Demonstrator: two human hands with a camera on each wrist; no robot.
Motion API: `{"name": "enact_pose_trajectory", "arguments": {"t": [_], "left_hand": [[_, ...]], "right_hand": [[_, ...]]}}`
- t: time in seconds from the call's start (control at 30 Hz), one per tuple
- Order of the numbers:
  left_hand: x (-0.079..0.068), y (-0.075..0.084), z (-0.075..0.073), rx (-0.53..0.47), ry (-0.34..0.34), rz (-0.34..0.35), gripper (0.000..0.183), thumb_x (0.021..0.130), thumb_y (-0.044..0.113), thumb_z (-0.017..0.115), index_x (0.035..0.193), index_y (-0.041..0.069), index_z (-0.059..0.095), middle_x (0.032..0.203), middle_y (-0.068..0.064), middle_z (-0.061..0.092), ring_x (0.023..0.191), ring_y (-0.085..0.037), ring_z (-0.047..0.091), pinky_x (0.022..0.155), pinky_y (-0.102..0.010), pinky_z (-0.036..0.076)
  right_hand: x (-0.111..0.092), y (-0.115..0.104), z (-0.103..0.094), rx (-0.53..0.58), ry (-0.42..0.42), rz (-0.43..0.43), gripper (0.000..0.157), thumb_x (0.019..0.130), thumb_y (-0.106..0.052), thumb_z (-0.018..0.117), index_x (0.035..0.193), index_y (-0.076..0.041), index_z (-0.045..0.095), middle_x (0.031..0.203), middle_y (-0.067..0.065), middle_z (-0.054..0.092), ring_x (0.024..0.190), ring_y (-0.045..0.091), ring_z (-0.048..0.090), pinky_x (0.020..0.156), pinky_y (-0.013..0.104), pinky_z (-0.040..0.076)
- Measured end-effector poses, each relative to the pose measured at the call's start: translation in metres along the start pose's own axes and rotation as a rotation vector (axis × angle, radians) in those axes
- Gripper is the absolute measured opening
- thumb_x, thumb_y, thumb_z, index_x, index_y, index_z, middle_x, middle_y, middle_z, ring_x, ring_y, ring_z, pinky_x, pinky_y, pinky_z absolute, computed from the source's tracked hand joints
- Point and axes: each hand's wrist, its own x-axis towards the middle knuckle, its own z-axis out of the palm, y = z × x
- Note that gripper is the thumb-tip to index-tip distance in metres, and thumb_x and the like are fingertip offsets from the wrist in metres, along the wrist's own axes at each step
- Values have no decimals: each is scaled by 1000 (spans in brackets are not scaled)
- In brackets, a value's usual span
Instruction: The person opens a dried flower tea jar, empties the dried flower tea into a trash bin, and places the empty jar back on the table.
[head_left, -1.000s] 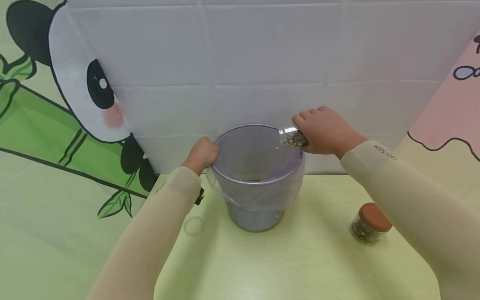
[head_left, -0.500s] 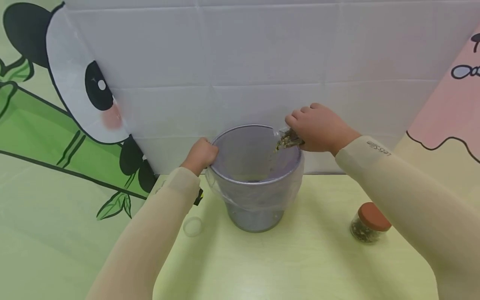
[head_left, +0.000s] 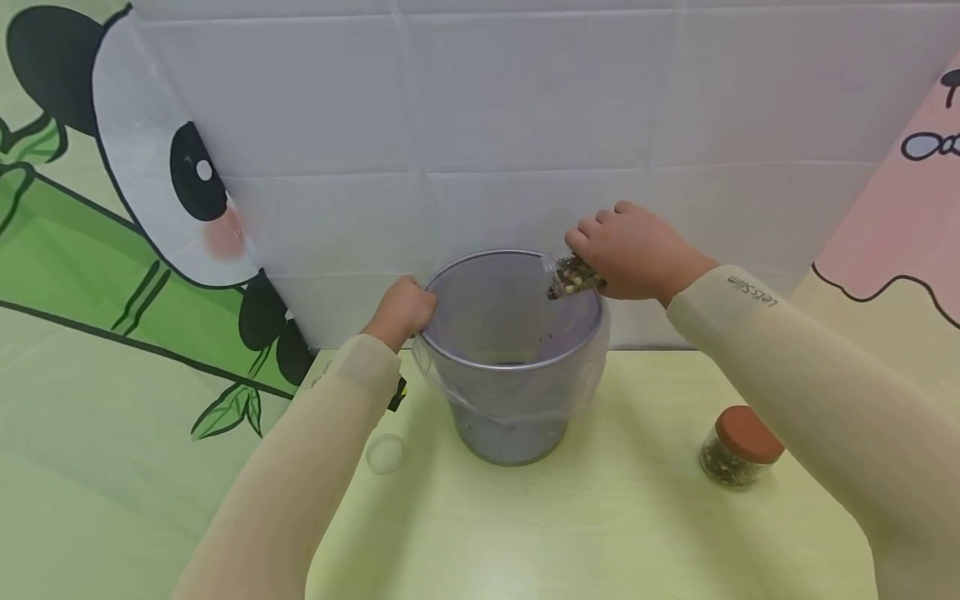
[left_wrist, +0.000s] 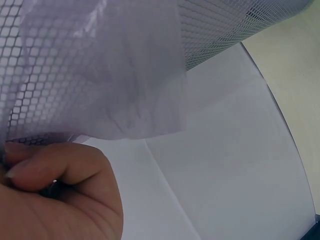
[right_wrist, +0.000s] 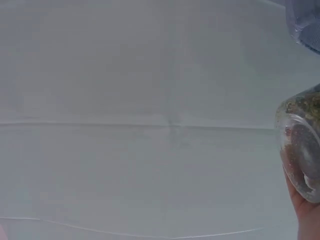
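Observation:
A grey mesh wastebasket (head_left: 510, 437) stands on the table, its translucent bag (head_left: 517, 393) folded down over the rim. At the rim's left side my left hand (head_left: 403, 312) grips the edge; in the left wrist view, the thumb and finger (left_wrist: 55, 162) pinch there beside the hanging bag. My right hand (head_left: 633, 252) holds a clear jar (head_left: 577, 277) of mixed dried bits, tipped with its mouth over the basket's right side. A few dark bits fall inside the basket. The right wrist view shows the jar's base (right_wrist: 302, 155) at the right edge.
A second jar (head_left: 735, 458) with an orange-brown lid (head_left: 750, 433) stands to the right, partly behind the right sleeve. On the left lie a clear round lid or ring (head_left: 386, 454) and a small black-and-yellow object (head_left: 398, 394). A white wall covering (head_left: 525, 125) rises behind the table.
My right hand has moved left and tipped the jar further over the basket, its contents sliding to the mouth and falling out. My left hand stays at the rim.

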Motion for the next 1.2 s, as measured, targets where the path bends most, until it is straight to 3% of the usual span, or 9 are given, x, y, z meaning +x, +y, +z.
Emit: {"name": "enact_pose_trajectory", "arguments": {"t": [0.17, 0.43, 0.7, 1.2], "left_hand": [[0, 0, 0, 4, -2, -5, 51, 101, 18, 38, 146, -7, 40, 108, -18, 54, 80, -27, 52, 65, -36, 46], [-3, 1, -1, 3, 6, 1, 58, 101, 18, 38, 153, -8, 33, 119, -21, 55, 89, -29, 55, 69, -36, 49], [-1, -1, -1, 18, 2, -2, 53, 102, 17, 37, 149, -8, 37, 103, -17, 53, 74, -24, 50, 61, -34, 45], [0, -1, 0, 5, -2, -17, 57, 101, 17, 37, 153, -6, 31, 107, -17, 52, 69, -22, 46, 58, -33, 41]], "right_hand": [[1, 2, -3, -12, -15, -15, 54, 80, -21, 87, 119, 2, 58, 109, 15, 64, 86, 33, 60, 83, 49, 49], [2, 4, -5, -45, -3, -41, 44, 81, -15, 83, 112, 2, 58, 97, 11, 61, 77, 29, 55, 74, 44, 45], [5, 5, -4, -78, -10, -62, 37, 83, -12, 80, 109, 1, 57, 86, 7, 54, 72, 26, 51, 71, 41, 42], [6, 6, -5, -130, 13, -96, 26, 85, -5, 73, 102, -1, 54, 77, 4, 44, 67, 23, 45, 68, 38, 38]]}}
